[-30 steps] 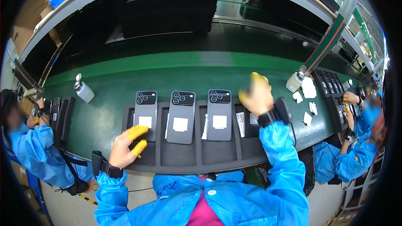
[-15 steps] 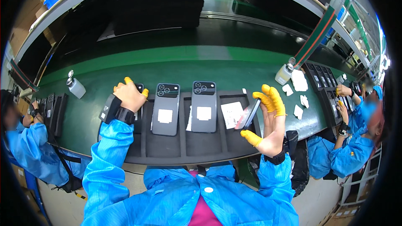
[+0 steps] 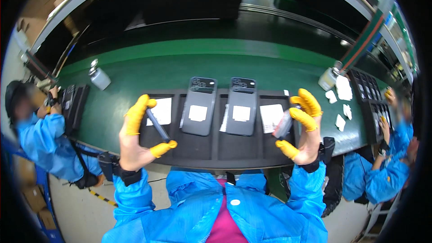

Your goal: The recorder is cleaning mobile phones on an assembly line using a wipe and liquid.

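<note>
Head view, with the tray's middle as the hub of the clock: at 9 o'clock the left hand [image 3: 135, 146] is spread into a wide C, its thumb and fingers in rubbery yellow cots [image 3: 135, 119], pinching a slim, dark, straight-edged phone [image 3: 157, 125] seen almost edge-on. At 3 o'clock the right hand [image 3: 310, 141] makes a matching wide curl and grips a thin slab [image 3: 283, 125] by its edges; its tilted face looks glossy and reddish, with finer detail too blurred to read. Both held pieces are above the tray's outer compartments.

Beneath them lies the tray [image 3: 198, 148], matte black and foam-like, divided by straight ribs into four oblong compartments. Its two middle ones hold smooth grey phones [image 3: 241, 126], at 10 and 2 o'clock, backs up, with rounded corners, ringed lenses and square white labels [image 3: 198, 113]; their camera ends reach past the far rim. Flat white slips [image 3: 271, 117] lie in the outer compartments.

On the smooth green surface [image 3: 148, 74], translucent bottles with metallic tops stand at 10 o'clock [image 3: 99, 79] and 2 o'clock [image 3: 328, 79], the latter containing yellowish liquid. Crumpled white tissues [image 3: 344, 89] lie between 2 and 3 o'clock.
</note>
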A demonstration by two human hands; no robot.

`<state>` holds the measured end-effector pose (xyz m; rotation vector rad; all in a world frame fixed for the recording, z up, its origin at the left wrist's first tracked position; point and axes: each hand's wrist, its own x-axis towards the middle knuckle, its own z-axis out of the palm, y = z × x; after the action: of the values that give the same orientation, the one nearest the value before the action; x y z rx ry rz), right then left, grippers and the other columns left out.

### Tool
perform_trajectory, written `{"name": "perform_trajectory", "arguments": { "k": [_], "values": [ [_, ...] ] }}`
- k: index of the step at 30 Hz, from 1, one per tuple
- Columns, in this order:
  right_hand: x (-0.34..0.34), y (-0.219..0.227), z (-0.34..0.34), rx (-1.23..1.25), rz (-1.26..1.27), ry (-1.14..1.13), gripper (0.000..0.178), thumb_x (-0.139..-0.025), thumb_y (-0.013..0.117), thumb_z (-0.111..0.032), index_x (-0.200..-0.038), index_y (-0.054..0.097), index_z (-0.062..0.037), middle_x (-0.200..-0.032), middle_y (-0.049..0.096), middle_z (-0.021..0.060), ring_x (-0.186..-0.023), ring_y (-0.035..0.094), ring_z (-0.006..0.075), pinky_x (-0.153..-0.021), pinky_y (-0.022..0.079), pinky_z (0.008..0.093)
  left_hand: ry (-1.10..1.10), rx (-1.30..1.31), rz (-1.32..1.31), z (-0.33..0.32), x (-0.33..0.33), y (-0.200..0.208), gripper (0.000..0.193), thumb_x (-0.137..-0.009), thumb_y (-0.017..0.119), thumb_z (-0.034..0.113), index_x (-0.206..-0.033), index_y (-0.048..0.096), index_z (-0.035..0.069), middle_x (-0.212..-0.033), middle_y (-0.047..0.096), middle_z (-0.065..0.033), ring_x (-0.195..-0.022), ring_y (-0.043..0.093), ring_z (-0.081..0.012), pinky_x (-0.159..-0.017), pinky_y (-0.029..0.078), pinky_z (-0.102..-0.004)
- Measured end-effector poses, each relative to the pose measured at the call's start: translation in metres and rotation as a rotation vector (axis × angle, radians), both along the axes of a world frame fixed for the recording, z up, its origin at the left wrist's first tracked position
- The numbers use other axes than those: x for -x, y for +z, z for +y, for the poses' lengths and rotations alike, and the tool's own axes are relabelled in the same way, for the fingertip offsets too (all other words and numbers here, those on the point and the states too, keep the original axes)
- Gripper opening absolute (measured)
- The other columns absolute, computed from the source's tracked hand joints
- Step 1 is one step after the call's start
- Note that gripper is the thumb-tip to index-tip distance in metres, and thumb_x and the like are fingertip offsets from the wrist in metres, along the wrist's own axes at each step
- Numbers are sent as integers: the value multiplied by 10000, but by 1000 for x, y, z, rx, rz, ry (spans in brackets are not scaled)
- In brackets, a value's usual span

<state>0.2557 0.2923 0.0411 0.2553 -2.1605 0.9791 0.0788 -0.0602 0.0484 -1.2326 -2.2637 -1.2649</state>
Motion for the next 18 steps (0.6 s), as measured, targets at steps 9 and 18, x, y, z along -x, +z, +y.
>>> {"name": "perform_trajectory", "arguments": {
  "k": [9, 18],
  "values": [
    [14, -20, 24, 169, -157, -276, 912, -616, 878, 18, -1403, 427, -86, -1454, 431, 121, -1229, 548, 292, -1004, 497, 414, 178, -178, -89, 2, 7, -13, 904, -582, 901, 45, -1392, 507, 117, -1309, 507, -90, -1158, 555, -254, -981, 479, -405],
    [17, -23, 46, 1906, -9, 279, 451, -891, 710, -416, -1067, 628, -9, -1235, 503, 291, -1178, 552, 462, -987, 495, 616, -552, -1235, -1106, -59, 47, -22, 558, -971, 590, 392, -1382, 466, 36, -1410, 475, -246, -1298, 471, -436, -1103, 442, -515]
  ]
}}
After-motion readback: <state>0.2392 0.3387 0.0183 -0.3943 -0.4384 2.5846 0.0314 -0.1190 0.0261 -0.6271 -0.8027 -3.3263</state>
